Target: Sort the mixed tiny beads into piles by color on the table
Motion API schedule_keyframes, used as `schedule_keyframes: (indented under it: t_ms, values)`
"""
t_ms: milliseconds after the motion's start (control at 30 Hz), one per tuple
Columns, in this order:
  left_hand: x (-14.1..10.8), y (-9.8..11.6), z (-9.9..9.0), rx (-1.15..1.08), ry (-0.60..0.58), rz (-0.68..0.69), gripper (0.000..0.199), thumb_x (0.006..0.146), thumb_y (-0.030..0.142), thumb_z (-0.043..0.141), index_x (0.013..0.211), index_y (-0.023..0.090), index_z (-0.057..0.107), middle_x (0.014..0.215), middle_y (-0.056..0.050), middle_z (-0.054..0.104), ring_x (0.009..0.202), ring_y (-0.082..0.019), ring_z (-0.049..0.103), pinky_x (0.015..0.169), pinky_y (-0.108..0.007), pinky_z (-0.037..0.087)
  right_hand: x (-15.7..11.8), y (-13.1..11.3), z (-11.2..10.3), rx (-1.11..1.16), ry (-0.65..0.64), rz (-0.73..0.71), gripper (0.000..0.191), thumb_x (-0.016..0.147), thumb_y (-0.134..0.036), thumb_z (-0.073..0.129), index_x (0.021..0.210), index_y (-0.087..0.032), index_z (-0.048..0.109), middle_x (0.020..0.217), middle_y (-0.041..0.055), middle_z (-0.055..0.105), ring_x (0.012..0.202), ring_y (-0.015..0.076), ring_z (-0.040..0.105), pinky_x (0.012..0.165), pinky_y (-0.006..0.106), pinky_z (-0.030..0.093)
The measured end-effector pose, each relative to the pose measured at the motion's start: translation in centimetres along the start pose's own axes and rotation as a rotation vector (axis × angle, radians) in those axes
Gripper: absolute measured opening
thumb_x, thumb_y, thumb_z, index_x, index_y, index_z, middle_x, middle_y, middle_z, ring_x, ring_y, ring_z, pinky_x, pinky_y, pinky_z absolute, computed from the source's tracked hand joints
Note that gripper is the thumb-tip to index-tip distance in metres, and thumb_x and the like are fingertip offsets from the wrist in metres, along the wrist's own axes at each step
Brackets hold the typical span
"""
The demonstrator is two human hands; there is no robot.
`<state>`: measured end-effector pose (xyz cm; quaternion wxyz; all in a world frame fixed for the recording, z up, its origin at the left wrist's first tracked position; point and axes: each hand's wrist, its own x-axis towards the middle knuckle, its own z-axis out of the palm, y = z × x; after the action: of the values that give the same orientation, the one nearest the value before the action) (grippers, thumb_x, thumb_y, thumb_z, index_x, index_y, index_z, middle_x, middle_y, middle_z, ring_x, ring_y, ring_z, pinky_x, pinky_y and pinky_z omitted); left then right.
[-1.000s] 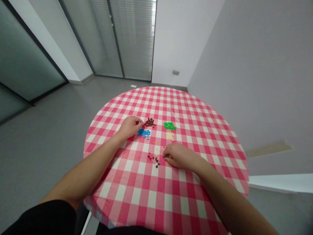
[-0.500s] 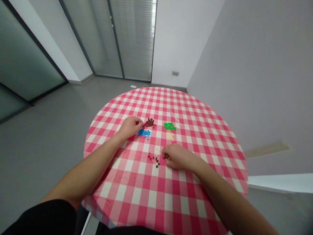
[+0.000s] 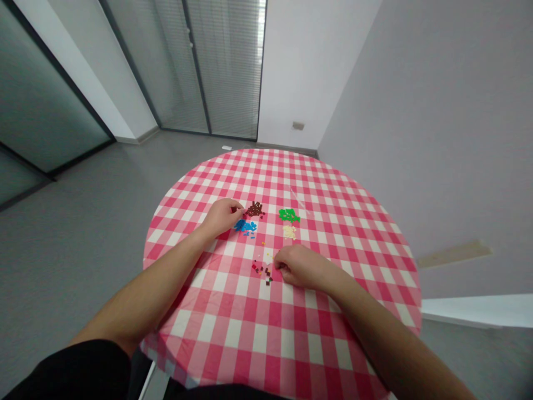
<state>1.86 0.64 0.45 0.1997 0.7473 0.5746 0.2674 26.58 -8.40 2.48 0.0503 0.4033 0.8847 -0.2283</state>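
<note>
Black clothing (image 3: 70,373) is filling the bottom edge of the view, and two bare forearms are reaching out across a round surface (image 3: 254,344) covered in a pink-and-white gingham cloth. The right hand (image 3: 302,266) is resting low on the cloth, its fingers (image 3: 281,266) curled down and bunched together at the edge of a loose scatter of tiny square multicoloured plastic pieces (image 3: 262,270) — whether they are pinching one, I cannot tell. Farther out, the left hand (image 3: 222,217) is lying just beside a heap of dark brown pieces (image 3: 255,209), its fingers (image 3: 241,210) pressed together and pointing at the heap, with any pinch hidden. A bright blue cluster of pieces (image 3: 245,225) is sitting just below the brown heap, while a green cluster of pieces (image 3: 289,215) and a cream cluster of pieces (image 3: 290,231) are lying side by side to the right. Beyond the cloth, a grey floor (image 3: 75,233) is stretching toward a glass partition with slatted blinds (image 3: 225,61) and a pale wall carrying a small socket plate (image 3: 298,126)
</note>
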Motion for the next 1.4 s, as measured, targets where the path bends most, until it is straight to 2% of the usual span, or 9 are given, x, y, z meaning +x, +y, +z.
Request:
schedule_keyframes:
  t_ms: [133, 333, 467, 667, 833, 1000, 1133, 1267, 1400]
  values:
    - [0.0, -0.1, 0.0, -0.004, -0.005, -0.008, 0.027, 0.085, 0.029, 0.055, 0.081, 0.018, 0.079, 0.087, -0.005, 0.076, 0.076, -0.019, 0.065, 0.072, -0.029, 0.046, 0.2, -0.2, 0.4, -0.039, 0.000, 0.029, 0.017, 0.077, -0.006, 0.053, 0.082, -0.015, 0.066, 0.088, 0.0075, 0.070, 0.074, 0.0161, 0.057, 0.062, 0.027, 0.032]
    - [-0.1, 0.0, 0.0, 0.001, -0.015, -0.022, 0.027, 0.085, 0.030, 0.055, 0.083, 0.018, 0.079, 0.083, -0.005, 0.076, 0.074, -0.019, 0.064, 0.072, -0.028, 0.046, 0.4, -0.7, 0.6, -0.134, -0.035, -0.001, 0.014, 0.078, -0.006, 0.051, 0.082, -0.016, 0.061, 0.089, 0.0092, 0.068, 0.076, 0.0172, 0.057, 0.061, 0.028, 0.030]
    - [0.0, 0.0, 0.0, -0.008, -0.014, -0.026, 0.027, 0.085, 0.030, 0.056, 0.081, 0.019, 0.079, 0.083, -0.005, 0.075, 0.074, -0.019, 0.064, 0.072, -0.028, 0.046, 0.3, -1.0, 0.6, -0.082, -0.033, -0.017, 0.016, 0.075, -0.006, 0.051, 0.082, -0.016, 0.061, 0.089, 0.0081, 0.068, 0.073, 0.0160, 0.055, 0.059, 0.027, 0.029]
    - [0.0, -0.3, 0.1, -0.032, 0.011, -0.005, 0.026, 0.084, 0.030, 0.056, 0.079, 0.020, 0.079, 0.082, -0.004, 0.075, 0.074, -0.018, 0.064, 0.071, -0.028, 0.046, -0.9, -0.9, -1.4, 0.144, 0.112, -0.042, 0.016, 0.065, -0.003, 0.052, 0.072, -0.017, 0.056, 0.069, 0.0002, 0.058, 0.062, 0.0109, 0.045, 0.056, 0.024, 0.028]
    - [-0.1, -0.2, 0.2, -0.044, -0.001, -0.008, 0.027, 0.086, 0.032, 0.055, 0.077, 0.019, 0.078, 0.081, -0.004, 0.075, 0.073, -0.018, 0.064, 0.069, -0.029, 0.045, -2.1, 0.6, -3.1, 0.484, 0.186, -0.029, 0.018, 0.060, -0.006, 0.053, 0.074, -0.018, 0.057, 0.063, -0.0040, 0.051, 0.055, 0.0082, 0.042, 0.051, 0.022, 0.031]
    - [-0.1, -0.3, 0.2, -0.055, -0.009, -0.015, 0.028, 0.086, 0.034, 0.055, 0.079, 0.019, 0.077, 0.083, -0.005, 0.075, 0.076, -0.019, 0.065, 0.068, -0.029, 0.045, -2.2, 2.1, -3.2, 0.774, 0.238, -0.017, 0.016, 0.060, -0.013, 0.056, 0.075, -0.018, 0.059, 0.060, -0.0048, 0.048, 0.053, 0.0082, 0.041, 0.049, 0.022, 0.032]
    - [-0.1, -0.3, 0.2, -0.067, -0.015, -0.012, 0.025, 0.086, 0.032, 0.057, 0.079, 0.019, 0.077, 0.082, -0.005, 0.075, 0.075, -0.019, 0.065, 0.067, -0.029, 0.044, -1.6, 3.3, -3.0, 1.011, 0.390, -0.055, 0.013, 0.059, -0.016, 0.060, 0.071, -0.018, 0.057, 0.068, -0.0008, 0.056, 0.056, 0.0084, 0.046, 0.050, 0.023, 0.036]
    - [-0.1, -0.4, 0.2, -0.094, -0.013, 0.004, 0.026, 0.086, 0.033, 0.057, 0.078, 0.018, 0.076, 0.083, -0.005, 0.075, 0.077, -0.019, 0.066, 0.068, -0.029, 0.044, -0.6, 4.6, -2.7, 1.257, 0.530, -0.073, 0.017, 0.060, -0.020, 0.065, 0.072, -0.020, 0.053, 0.065, -0.0040, 0.053, 0.045, 0.0048, 0.035, 0.042, 0.020, 0.026]
    - [-0.1, -0.5, 0.2, -0.095, -0.013, 0.000, 0.026, 0.086, 0.034, 0.056, 0.078, 0.019, 0.076, 0.082, -0.005, 0.075, 0.076, -0.019, 0.066, 0.066, -0.029, 0.044, 0.5, 5.5, -2.6, 1.374, 0.560, -0.045, 0.020, 0.058, -0.019, 0.066, 0.072, -0.021, 0.051, 0.061, -0.0058, 0.051, 0.042, 0.0037, 0.030, 0.041, 0.019, 0.023]
